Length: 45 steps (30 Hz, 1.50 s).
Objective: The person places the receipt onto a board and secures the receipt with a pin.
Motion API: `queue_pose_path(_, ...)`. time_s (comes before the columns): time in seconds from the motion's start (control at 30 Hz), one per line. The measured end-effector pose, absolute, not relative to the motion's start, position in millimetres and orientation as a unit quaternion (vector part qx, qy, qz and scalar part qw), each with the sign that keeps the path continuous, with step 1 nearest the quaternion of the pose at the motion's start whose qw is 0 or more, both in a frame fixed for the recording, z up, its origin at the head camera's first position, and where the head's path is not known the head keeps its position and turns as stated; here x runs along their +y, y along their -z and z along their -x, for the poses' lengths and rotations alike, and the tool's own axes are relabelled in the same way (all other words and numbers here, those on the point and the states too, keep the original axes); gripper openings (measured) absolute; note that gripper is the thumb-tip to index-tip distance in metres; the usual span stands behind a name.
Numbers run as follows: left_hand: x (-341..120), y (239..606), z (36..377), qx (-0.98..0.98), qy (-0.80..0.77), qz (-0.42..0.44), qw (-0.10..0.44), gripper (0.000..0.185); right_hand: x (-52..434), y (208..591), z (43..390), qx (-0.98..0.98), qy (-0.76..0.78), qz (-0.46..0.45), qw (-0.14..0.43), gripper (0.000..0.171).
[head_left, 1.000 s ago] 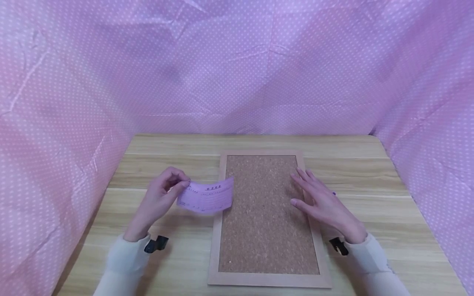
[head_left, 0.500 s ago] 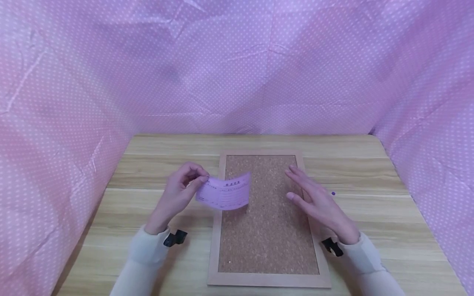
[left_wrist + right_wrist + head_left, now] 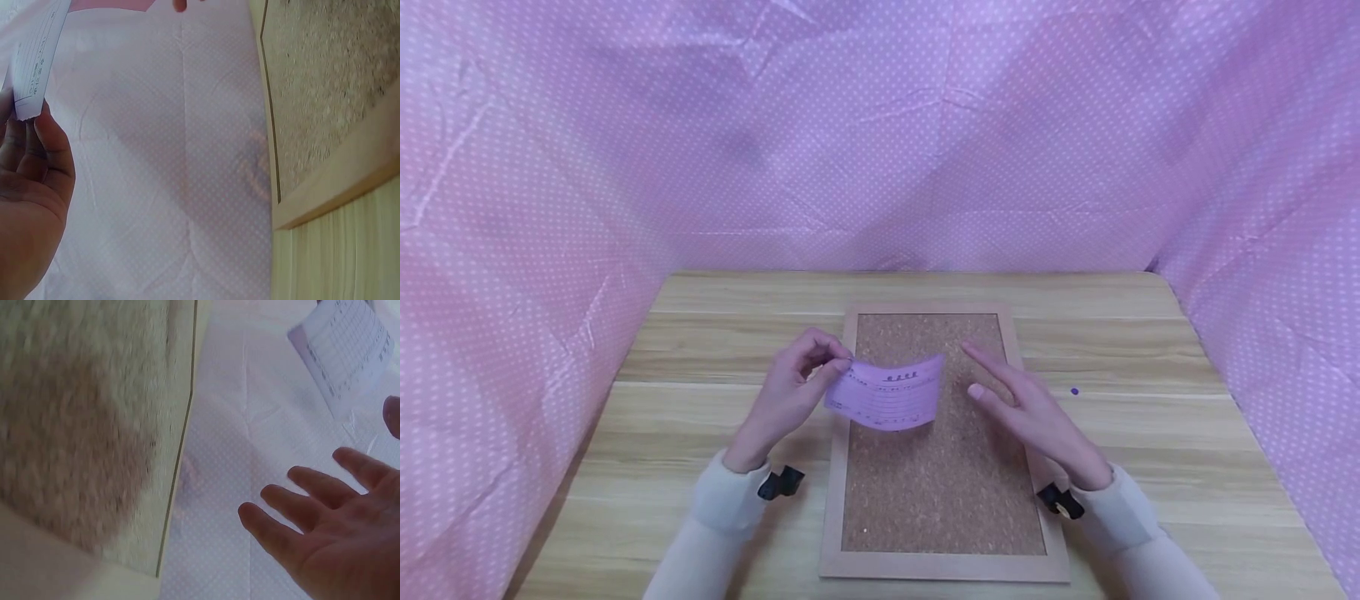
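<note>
A lilac printed paper slip (image 3: 886, 393) is pinched at its left edge between thumb and fingertips of the left hand (image 3: 790, 398) and held, slightly curved, above the upper part of the wood-framed cork board (image 3: 942, 492). The right hand (image 3: 1028, 412) is held with fingers spread and relaxed just right of the slip, gripping nothing. A small purple dot (image 3: 1075, 391) lies on the light wooden table (image 3: 1157, 375).
</note>
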State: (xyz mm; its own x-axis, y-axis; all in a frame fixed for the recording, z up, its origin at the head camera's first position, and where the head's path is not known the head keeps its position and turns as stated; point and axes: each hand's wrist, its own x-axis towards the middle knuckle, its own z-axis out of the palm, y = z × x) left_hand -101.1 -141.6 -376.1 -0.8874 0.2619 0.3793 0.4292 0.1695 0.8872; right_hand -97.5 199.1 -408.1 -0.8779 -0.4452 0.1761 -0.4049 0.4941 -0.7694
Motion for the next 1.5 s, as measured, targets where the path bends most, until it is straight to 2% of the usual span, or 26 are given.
queue_pose_path(0.33,-129,384,104,-0.751,0.614,0.23,0.084,0.009,185,408,100,0.799,0.557,0.202,0.101,0.06)
queue_pose_path(0.6,-124,392,107,-0.756,0.618,0.198,0.087,0.006,187,411,101,0.766,0.608,0.177,0.115,0.058)
queue_pose_path(1.13,-118,406,111,-0.77,0.613,0.143,0.103,0.006,189,411,103,0.764,0.625,0.14,0.076,0.064)
queue_pose_path(1.5,-111,411,113,-0.768,0.622,0.12,0.096,0.01,188,410,103,0.789,0.602,0.118,0.02,0.059)
